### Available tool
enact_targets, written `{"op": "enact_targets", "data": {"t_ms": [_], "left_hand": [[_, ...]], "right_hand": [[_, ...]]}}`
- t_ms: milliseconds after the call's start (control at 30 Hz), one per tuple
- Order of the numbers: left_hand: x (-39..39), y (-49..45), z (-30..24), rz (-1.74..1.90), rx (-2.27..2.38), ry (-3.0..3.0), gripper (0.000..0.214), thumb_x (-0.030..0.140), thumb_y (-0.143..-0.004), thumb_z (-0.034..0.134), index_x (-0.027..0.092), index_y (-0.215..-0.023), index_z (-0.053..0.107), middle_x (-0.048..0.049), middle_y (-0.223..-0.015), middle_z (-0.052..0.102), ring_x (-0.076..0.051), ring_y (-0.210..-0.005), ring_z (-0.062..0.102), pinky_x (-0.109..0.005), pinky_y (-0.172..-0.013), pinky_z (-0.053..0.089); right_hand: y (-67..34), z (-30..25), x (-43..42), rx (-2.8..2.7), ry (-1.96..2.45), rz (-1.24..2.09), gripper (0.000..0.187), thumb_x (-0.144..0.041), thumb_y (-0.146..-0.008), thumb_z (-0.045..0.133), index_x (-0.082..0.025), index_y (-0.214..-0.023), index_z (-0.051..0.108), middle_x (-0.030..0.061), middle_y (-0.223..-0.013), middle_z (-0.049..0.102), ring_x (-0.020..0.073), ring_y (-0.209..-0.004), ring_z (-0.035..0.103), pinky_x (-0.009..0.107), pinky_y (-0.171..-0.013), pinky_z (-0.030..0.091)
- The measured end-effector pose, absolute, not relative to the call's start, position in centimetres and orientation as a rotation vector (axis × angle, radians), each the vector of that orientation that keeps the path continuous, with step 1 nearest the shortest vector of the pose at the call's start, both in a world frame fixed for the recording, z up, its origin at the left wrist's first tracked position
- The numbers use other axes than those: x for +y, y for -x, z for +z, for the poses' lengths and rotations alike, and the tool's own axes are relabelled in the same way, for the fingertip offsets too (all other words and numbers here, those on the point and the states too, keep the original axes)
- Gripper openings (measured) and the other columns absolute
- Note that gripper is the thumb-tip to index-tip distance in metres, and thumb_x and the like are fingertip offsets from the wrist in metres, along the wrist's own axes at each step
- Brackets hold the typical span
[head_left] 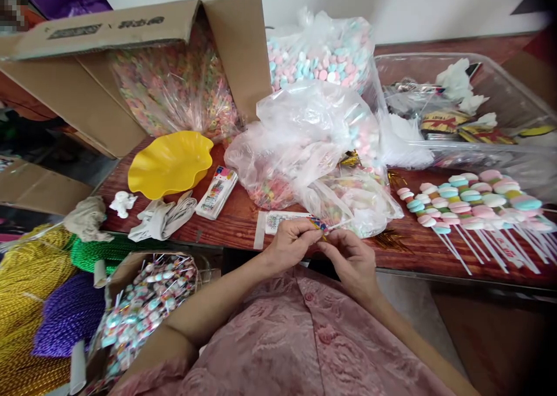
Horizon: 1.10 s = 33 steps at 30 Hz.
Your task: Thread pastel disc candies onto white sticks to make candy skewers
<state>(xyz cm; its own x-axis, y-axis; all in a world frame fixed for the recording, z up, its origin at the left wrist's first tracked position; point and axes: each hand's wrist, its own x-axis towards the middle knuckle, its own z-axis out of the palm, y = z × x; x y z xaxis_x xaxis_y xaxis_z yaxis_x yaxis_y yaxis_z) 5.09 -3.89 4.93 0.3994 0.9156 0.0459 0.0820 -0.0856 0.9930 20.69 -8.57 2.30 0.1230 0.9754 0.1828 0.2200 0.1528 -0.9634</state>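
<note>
workshop with bulk bagged sweets [324,60]

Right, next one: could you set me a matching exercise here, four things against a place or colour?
Things
1. Left hand and right hand
2. Dish
3. Tub
4. Sweets on white sticks

Places and colours
A. Yellow, with a wavy rim
B. Lying at the right of the table, sticks toward its front edge
C. Close together by the table's front edge
D. See-through, behind the sweets

Pairs: 1-C, 2-A, 3-D, 4-B
</note>
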Motion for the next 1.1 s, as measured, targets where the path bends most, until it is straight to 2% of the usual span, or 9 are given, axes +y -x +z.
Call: {"op": "enact_targets", "data": {"t_ms": [133, 300, 367, 433, 533, 633, 867, 1000, 1100], "left_hand": [[-3.7, -5.3, 5.7, 0.893, 0.901, -1.692, 0.028, 0.031, -0.088, 0.054, 0.015, -0.069, 0.066, -0.0050, -0.072, 0.061, -0.015, -0.070, 0.055, -0.028, -0.071, 0.043], [-3.0, -5.3, 6.8, 0.793, 0.843, -1.851, 0.032, 0.029, -0.087, 0.053, 0.016, -0.058, 0.059, -0.0024, -0.063, 0.055, -0.013, -0.065, 0.050, -0.027, -0.068, 0.042], [-2.8, -5.0, 7.2, 0.683, 0.813, -1.773, 0.033, 0.029, -0.081, 0.056, 0.016, -0.051, 0.055, -0.0004, -0.057, 0.049, -0.011, -0.059, 0.045, -0.025, -0.060, 0.038], [-2.6, -4.7, 7.6, 0.511, 0.795, -1.538, 0.030, 0.031, -0.074, 0.062, 0.016, -0.049, 0.056, 0.0011, -0.052, 0.047, -0.009, -0.051, 0.040, -0.023, -0.050, 0.033], [-2.5, -4.1, 8.1, 0.230, 0.761, -1.162, 0.018, 0.031, -0.061, 0.071, 0.014, -0.054, 0.067, 0.0008, -0.049, 0.054, -0.007, -0.042, 0.040, -0.021, -0.042, 0.029], [-2.4, -3.6, 8.4, 0.067, 0.716, -1.033, 0.010, 0.025, -0.054, 0.074, 0.016, -0.057, 0.072, -0.0018, -0.053, 0.064, -0.009, -0.043, 0.049, -0.020, -0.039, 0.036], [-1.7, -3.3, 8.6, -0.286, 0.486, -1.069, 0.009, 0.025, -0.054, 0.079, 0.018, -0.059, 0.076, -0.0045, -0.051, 0.066, -0.014, -0.041, 0.054, -0.022, -0.034, 0.039], [-1.3, -3.3, 8.7, -0.283, 0.494, -1.107, 0.013, 0.026, -0.053, 0.083, 0.017, -0.060, 0.076, -0.0048, -0.054, 0.068, -0.016, -0.043, 0.057, -0.023, -0.035, 0.041], [-1.2, -3.4, 9.3, -0.206, 0.466, -1.146, 0.019, 0.029, -0.052, 0.087, 0.017, -0.057, 0.074, -0.0026, -0.052, 0.066, -0.016, -0.044, 0.057, -0.025, -0.039, 0.046]], "right_hand": [[-21.3, 2.3, -7.9, -1.041, 1.185, 1.381, 0.026, -0.042, -0.077, 0.073, -0.017, -0.076, 0.065, -0.0017, -0.059, 0.059, 0.0086, -0.050, 0.047, 0.021, -0.046, 0.037], [-23.1, 3.1, -6.2, -1.187, 1.102, 1.570, 0.031, -0.046, -0.072, 0.075, -0.017, -0.072, 0.063, -0.0036, -0.055, 0.053, 0.0076, -0.046, 0.040, 0.021, -0.043, 0.033], [-23.8, 3.8, -5.7, -1.516, 1.054, 1.405, 0.029, -0.042, -0.080, 0.067, -0.017, -0.067, 0.060, -0.0028, -0.057, 0.053, 0.0091, -0.050, 0.043, 0.023, -0.046, 0.035], [-24.4, 4.6, -5.4, -1.918, 0.909, 1.020, 0.024, -0.031, -0.089, 0.057, -0.018, -0.069, 0.061, -0.0005, -0.061, 0.057, 0.0113, -0.057, 0.049, 0.025, -0.053, 0.040], [-25.0, 5.9, -5.6, -2.303, 0.555, 0.344, 0.020, -0.015, -0.091, 0.046, -0.019, -0.084, 0.064, 0.0033, -0.072, 0.064, 0.0143, -0.068, 0.057, 0.029, -0.064, 0.046], [-25.1, 7.3, -6.1, -2.440, 0.321, -0.006, 0.023, -0.012, -0.092, 0.044, -0.019, -0.099, 0.065, 0.0052, -0.078, 0.067, 0.0165, -0.073, 0.060, 0.032, -0.067, 0.048], [-23.8, 9.3, -6.7, -2.551, 0.079, 0.003, 0.027, -0.015, -0.094, 0.040, -0.020, -0.103, 0.065, 0.0052, -0.080, 0.067, 0.0168, -0.070, 0.059, 0.034, -0.063, 0.047], [-23.1, 9.1, -6.3, -2.584, 0.139, 0.034, 0.021, -0.015, -0.095, 0.043, -0.021, -0.093, 0.064, 0.0026, -0.073, 0.063, 0.0142, -0.064, 0.055, 0.032, -0.058, 0.042], [-22.8, 8.9, -5.8, -2.565, 0.227, -0.010, 0.020, -0.012, -0.094, 0.044, -0.020, -0.087, 0.061, 0.0034, -0.075, 0.063, 0.0151, -0.072, 0.058, 0.032, -0.066, 0.045]]}}
